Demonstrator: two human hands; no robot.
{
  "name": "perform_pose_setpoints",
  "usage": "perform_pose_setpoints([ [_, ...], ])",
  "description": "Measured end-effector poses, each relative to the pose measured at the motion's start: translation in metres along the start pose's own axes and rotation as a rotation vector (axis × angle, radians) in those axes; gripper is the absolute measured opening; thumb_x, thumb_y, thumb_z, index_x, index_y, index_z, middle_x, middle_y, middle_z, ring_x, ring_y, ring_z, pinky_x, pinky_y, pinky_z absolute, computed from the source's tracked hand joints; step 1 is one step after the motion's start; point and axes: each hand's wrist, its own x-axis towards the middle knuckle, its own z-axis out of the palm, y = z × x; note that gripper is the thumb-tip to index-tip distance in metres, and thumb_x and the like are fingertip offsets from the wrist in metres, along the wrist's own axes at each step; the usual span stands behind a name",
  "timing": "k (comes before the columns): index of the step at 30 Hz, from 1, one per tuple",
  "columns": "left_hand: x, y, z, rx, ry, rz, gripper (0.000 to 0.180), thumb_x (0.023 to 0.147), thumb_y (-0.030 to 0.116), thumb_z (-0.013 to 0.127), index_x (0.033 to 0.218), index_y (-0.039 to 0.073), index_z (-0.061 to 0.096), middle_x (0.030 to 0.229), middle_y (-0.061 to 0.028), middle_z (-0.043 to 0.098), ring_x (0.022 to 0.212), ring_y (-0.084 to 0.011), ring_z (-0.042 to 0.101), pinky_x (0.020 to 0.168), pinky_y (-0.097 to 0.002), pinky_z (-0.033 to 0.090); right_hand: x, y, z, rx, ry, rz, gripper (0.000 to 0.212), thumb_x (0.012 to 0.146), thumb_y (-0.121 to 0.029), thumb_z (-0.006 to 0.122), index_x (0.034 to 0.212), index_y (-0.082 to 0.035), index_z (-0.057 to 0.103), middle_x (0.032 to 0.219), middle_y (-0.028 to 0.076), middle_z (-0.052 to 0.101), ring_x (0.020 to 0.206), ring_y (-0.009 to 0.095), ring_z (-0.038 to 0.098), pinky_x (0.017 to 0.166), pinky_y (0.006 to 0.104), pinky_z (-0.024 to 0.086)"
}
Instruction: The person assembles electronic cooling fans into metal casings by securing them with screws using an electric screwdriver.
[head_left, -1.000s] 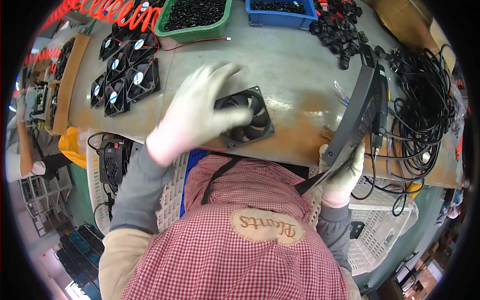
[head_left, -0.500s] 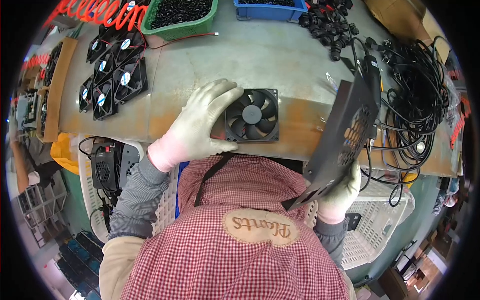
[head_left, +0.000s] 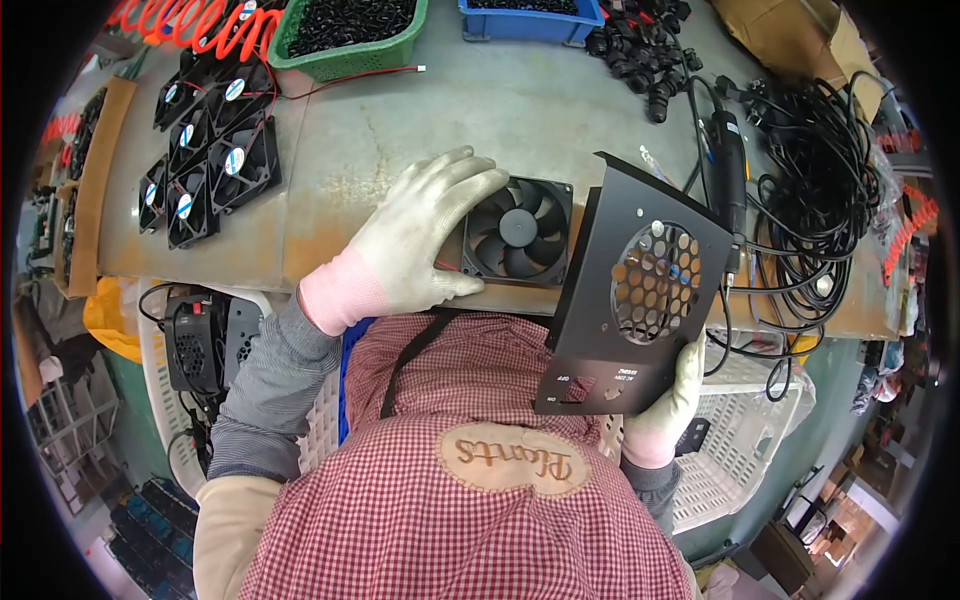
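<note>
Black panel [head_left: 620,330] swings round toward the fan [head_left: 517,229]

And now its broad face turns up to view, honeycomb grille and all, where half a second ago it stood steeply tilted and farther right! The right hand [head_left: 668,408] has it, grip clenched on the lower right edge, holding it over the front of the bench [head_left: 450,110]. Over to the left hand [head_left: 425,225]: it keeps its place at the fan, fingers at the top left corner, thumb down by the bottom left one, though I cannot tell whether that grip is actually grasping. The fan itself lies flat near the bench's front edge, between the left hand and the panel. Farther left, more black fans [head_left: 235,165] sit clustered; off to the right, a black cylindrical tool [head_left: 730,170] and a heap of black cables [head_left: 815,220]
</note>
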Motion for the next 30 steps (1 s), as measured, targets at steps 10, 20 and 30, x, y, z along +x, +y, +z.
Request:
perform_pose_setpoints([
  [10,-0.053,0.059,0.0,-0.936,0.229,-0.516,0.089,0.078,0.019,0.075,0.149,0.002,0.024,0.102,-0.0074,0.06,0.081,-0.0124,0.057,0.072,-0.026,0.048,0.008,0.004,0.041,-0.171,-0.232,0.039,0.059,0.098,-0.03,0.045,0.146,0.003,0.031,0.145,0.016,0.042,0.129,0.024,0.044,0.108,0.0333,0.032],
  [20,-0.045,0.049,0.004,-0.713,0.21,-0.859,0.068,0.087,0.005,0.058,0.148,0.0,0.027,0.08,-0.0034,0.061,0.06,-0.0066,0.051,0.057,-0.0207,0.043,0.041,-0.004,0.042,-0.917,-0.579,-0.144,0.06,0.089,-0.017,0.055,0.142,0.003,0.033,0.113,0.026,0.061,0.101,0.034,0.064,0.084,0.0343,0.051],
  [30,-0.033,0.039,0.003,-0.103,0.003,-0.752,0.066,0.085,0.021,0.064,0.142,0.001,0.038,0.062,-0.0103,0.056,0.053,-0.0205,0.056,0.056,-0.0327,0.046,0.046,0.002,0.043,-1.298,-0.517,-0.334,0.055,0.087,-0.019,0.06,0.137,-0.005,0.044,0.066,0.014,0.061,0.056,0.03,0.062,0.055,0.0387,0.05],
])
